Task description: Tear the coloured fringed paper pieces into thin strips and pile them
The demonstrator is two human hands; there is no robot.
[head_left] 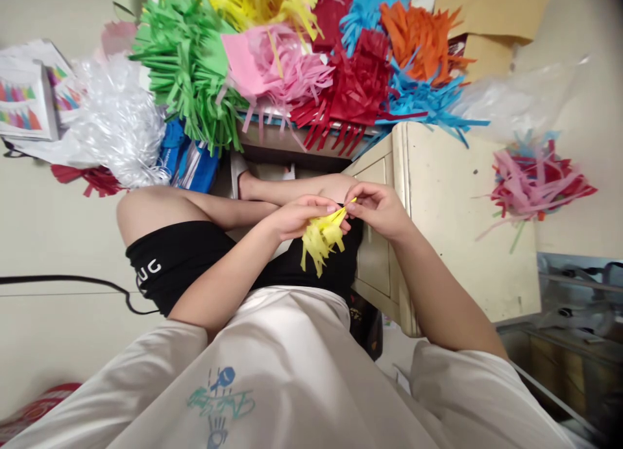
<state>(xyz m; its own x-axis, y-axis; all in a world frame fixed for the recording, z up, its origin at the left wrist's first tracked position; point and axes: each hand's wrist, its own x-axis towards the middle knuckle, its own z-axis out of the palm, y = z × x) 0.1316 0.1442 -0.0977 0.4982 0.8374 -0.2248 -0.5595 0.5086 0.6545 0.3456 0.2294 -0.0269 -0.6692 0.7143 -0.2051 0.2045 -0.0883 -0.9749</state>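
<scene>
Over my lap, a yellow fringed tassel (322,240) hangs with its strips pointing down toward my shirt. My left hand (305,215) is closed on it just below its narrow twisted top. At the tip of that top, the thumb and fingers of my right hand (377,209) pinch the tassel. Both hands sit close together, nearly touching. Part of the tassel is hidden behind my left fingers.
Ahead lie piles of fringed sheets: green (187,66), pink (287,63), red (357,79), blue (423,98) and orange (418,37). A cream cabinet (462,228) stands at my right, with mixed tassels (538,180) on it. Clear plastic (119,121) lies left.
</scene>
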